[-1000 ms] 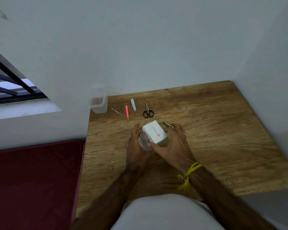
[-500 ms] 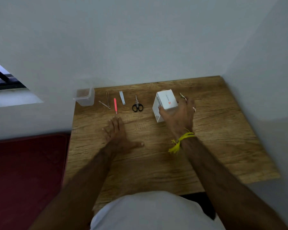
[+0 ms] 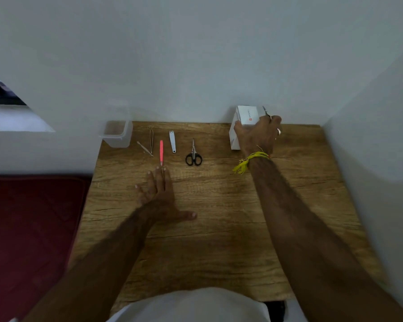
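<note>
Gripping white box [image 3: 248, 115]: your right hand [image 3: 257, 133], fingers curled over its top and near side. Box stands at far edge of table [image 3: 219, 228], close to wall, well right of scissors [image 3: 193, 155]. Thin metal tool [image 3: 266, 112] protrudes from same fingers; type not discernible. Your left hand [image 3: 159, 191] lies flat on table, fingers straight, holding nothing, fingertips just short of pink file [image 3: 161, 152]. Left of scissors: nail clipper [image 3: 172, 144], tweezers [image 3: 151, 140], clear container [image 3: 116, 135] at corner.

A wooden table [image 3: 219, 252] meets grey walls [image 3: 196, 54], with window [image 3: 0, 96] and red mattress [image 3: 33, 228] left.
</note>
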Available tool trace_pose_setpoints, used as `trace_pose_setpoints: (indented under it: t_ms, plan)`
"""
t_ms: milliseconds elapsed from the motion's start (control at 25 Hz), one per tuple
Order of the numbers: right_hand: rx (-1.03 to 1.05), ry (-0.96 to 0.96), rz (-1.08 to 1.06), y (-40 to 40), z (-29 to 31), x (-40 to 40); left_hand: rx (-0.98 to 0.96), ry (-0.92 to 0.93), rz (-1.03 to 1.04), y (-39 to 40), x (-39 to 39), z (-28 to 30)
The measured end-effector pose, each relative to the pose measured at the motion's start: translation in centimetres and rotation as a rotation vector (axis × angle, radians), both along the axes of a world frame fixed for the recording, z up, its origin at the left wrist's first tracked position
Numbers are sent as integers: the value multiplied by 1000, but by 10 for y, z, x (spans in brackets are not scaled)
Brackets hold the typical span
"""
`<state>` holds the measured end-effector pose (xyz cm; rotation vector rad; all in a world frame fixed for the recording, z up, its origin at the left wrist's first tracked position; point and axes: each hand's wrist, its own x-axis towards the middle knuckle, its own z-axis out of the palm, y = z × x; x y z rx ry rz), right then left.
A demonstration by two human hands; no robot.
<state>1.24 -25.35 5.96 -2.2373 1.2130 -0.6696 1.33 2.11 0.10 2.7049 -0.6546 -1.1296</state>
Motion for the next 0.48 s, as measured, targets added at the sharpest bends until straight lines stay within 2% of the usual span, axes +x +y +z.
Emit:
trace_pose_setpoints:
  t_ms: [480]
  plan:
    - [-22, -43, -33, 1, -13, 0, 6, 11, 18, -1, -1, 3]
